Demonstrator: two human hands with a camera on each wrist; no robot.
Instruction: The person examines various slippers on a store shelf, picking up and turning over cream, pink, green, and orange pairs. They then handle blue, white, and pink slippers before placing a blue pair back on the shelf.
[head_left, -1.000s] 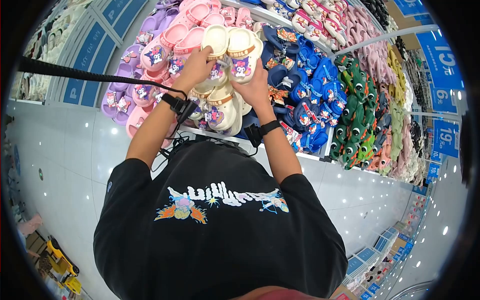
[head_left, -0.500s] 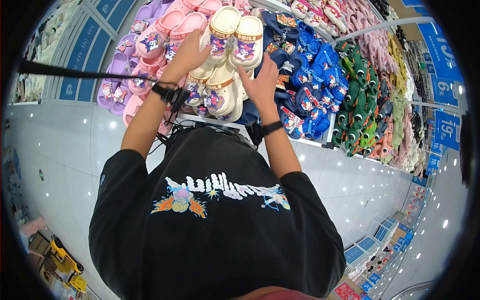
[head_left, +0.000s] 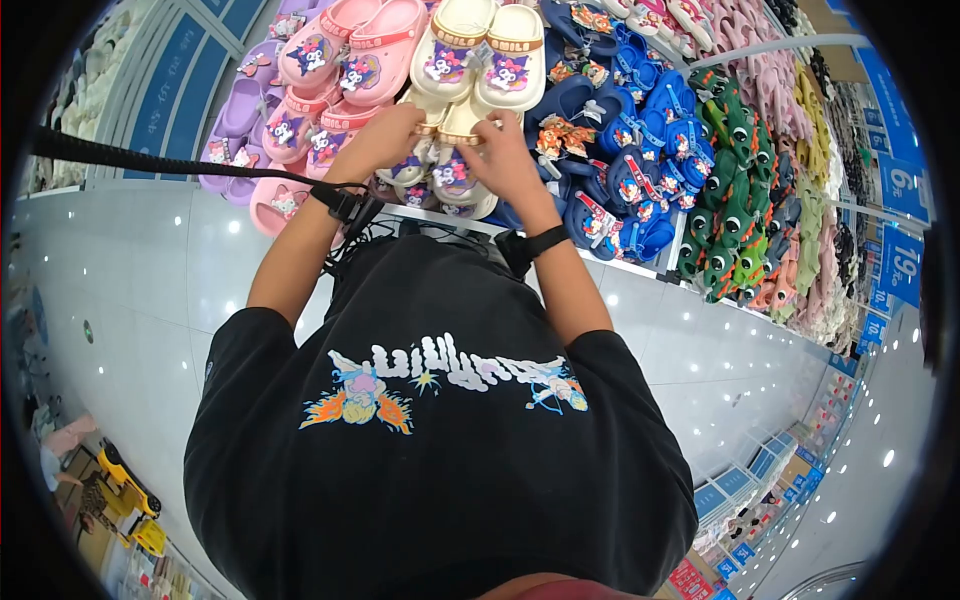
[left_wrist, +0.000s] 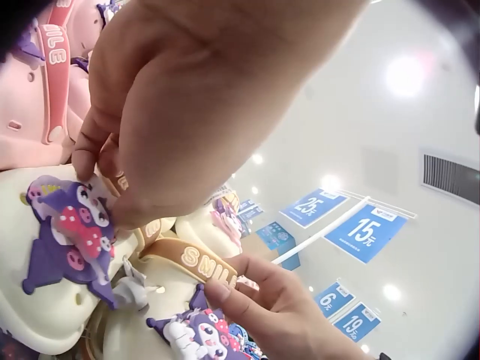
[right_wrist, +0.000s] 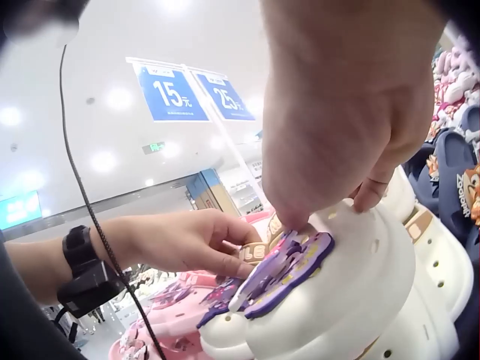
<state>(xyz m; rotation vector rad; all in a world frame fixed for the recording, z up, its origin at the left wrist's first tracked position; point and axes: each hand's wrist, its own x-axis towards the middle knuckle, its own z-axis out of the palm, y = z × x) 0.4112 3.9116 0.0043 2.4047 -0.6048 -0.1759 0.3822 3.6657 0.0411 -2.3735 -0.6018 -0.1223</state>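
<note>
In the head view, my left hand (head_left: 388, 138) and right hand (head_left: 503, 160) are side by side at a lower pair of cream clogs (head_left: 460, 128) with purple cartoon charms. My right thumb and fingers (left_wrist: 274, 300) pinch the tan SMILE strap (left_wrist: 187, 259) of one clog in the left wrist view. The left hand (right_wrist: 187, 240) grips the other clog by its strap (right_wrist: 253, 252), as the right wrist view shows. Just beyond lies another cream pair (head_left: 510, 70), apart from both hands. My right wrist partly hides the clog (right_wrist: 360, 262) below it.
Pink clogs (head_left: 375, 60) are stacked to the left, with purple ones (head_left: 240, 105) further out. Navy and blue clogs (head_left: 625, 185) fill the right, then green dinosaur clogs (head_left: 730, 215). A black cable (head_left: 150, 155) crosses to the left wrist. Blue price signs (left_wrist: 366, 234) hang above.
Earlier both hands held the upper cream pair, then let it go onto the pile with fingers spread. Now they have come down toward the body and hold the lower pair.
</note>
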